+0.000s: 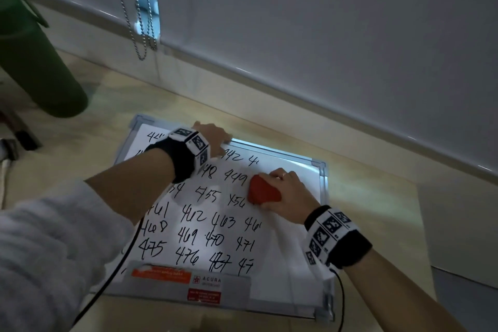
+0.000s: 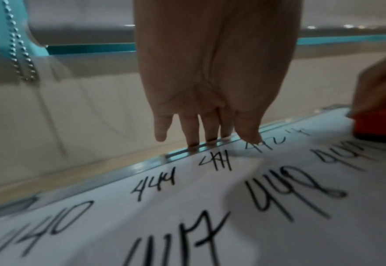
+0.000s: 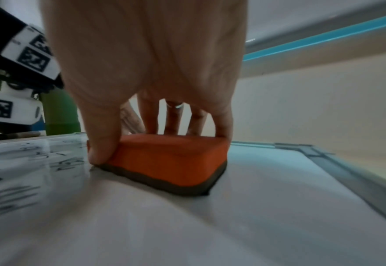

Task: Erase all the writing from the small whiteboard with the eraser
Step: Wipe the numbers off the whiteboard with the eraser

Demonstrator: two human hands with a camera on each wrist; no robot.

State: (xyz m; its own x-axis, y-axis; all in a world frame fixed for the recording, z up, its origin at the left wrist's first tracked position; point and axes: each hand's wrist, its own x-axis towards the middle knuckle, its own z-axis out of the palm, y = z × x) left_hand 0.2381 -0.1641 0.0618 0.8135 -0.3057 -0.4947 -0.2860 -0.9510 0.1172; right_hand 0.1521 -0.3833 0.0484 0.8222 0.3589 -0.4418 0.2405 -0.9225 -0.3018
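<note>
A small whiteboard [image 1: 293, 259] with a silver frame lies flat on a pale desk, covered in rows of black handwritten numbers [image 1: 188, 240]; its right strip is blank white. My right hand [image 1: 288, 191] grips an orange eraser [image 1: 262, 188] with a dark felt base [image 3: 164, 183], thumb on one side and fingers over the far side, pressing it flat on the board near the right end of the upper rows. My left hand [image 1: 213, 140] rests with straight fingertips [image 2: 193, 142] on the board's far frame [image 2: 119, 172], holding it down.
A green cylinder [image 1: 35, 62] stands at the far left of the desk. Bead chains [image 1: 140, 21] hang from a blind along the wall behind the board. A label strip [image 1: 188, 283] covers the board's near edge. Black cables run from both wristbands.
</note>
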